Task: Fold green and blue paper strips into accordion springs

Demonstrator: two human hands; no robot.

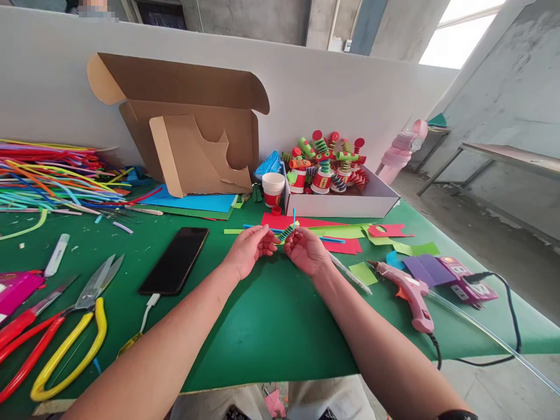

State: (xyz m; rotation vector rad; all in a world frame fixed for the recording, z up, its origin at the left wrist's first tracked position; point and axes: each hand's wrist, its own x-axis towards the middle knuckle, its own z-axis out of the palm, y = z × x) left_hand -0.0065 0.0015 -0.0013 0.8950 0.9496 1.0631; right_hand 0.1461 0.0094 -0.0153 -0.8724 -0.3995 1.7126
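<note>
Between my two hands stretches a small accordion-folded paper spring [287, 233] in green and dark blue. My left hand [250, 249] pinches its left end with thumb and forefinger. At the other end my right hand [308, 251] has its fingers closed on the spring, and a thin blue strip [294, 216] stands up there. Behind the hands lie red paper [280, 220], a long light green paper strip [345, 228] and a blue pipe cleaner [333, 240]. A green paper square [363, 273] rests right of my right hand.
A phone [175, 261] on a cable, scissors [90, 297] and a pipe cleaner pile [48, 178] are left. A pink glue gun [406, 291] lies right. Behind stand paper cups [273, 185], a white box [341, 205] of paper figures and an open cardboard box [188, 87].
</note>
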